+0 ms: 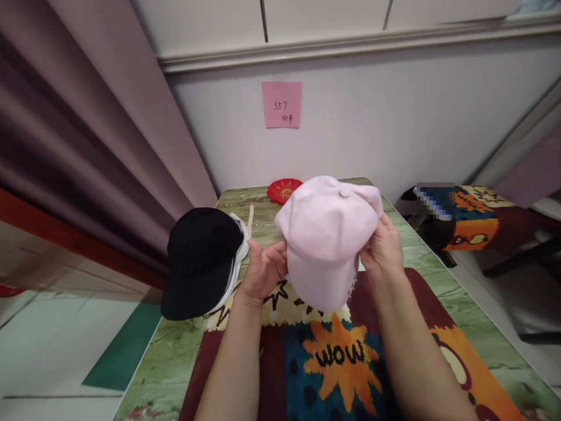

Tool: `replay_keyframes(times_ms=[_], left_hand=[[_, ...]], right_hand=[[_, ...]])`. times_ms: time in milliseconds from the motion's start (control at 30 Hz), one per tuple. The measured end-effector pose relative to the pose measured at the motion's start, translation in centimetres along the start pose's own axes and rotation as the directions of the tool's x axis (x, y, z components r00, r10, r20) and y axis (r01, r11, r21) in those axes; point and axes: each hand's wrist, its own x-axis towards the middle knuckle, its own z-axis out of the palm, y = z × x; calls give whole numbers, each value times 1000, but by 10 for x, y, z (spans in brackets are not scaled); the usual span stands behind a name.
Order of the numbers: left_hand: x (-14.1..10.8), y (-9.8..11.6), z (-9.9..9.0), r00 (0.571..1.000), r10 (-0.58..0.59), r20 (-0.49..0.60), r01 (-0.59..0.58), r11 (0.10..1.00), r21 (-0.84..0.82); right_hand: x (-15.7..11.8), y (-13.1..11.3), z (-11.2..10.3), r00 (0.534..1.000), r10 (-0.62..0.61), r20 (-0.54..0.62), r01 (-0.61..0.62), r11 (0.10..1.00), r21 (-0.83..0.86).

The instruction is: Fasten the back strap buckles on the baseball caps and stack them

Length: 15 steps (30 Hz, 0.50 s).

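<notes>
A pale pink cap point(331, 225) is held up over the table, its brim pointing down toward me. My left hand point(265, 269) touches the cap's left edge, thumb raised and palm partly turned up; some fingertips are hidden behind the cap. Around the right rear edge of the cap, my right hand point(383, 245) grips with its fingers partly out of sight. Small metal rings line the right side of the brim. To the left, a black cap point(201, 251) rests at the table's edge, over a white cap point(241, 248) that shows along its right side.
Behind the pink cap is a red scalloped dish point(283, 190). A colourful mat point(342, 356) covers part of the green wood-patterned table point(158, 362). A pink note point(283, 105) hangs on the wall. Curtains point(109, 117) stand at left; a patterned stool point(473, 219) is at right.
</notes>
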Motion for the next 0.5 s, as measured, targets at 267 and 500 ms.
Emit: replay_keyframes(times_ms=[267, 500], left_hand=[[9, -8, 0, 961, -127, -247, 87, 982, -166], [21, -11, -3, 800, 48, -598, -189, 966, -176]], right_hand=[[-1, 18, 2, 929, 333, 158, -316, 940, -124], [-18, 1, 8, 667, 540, 514, -388, 840, -379]])
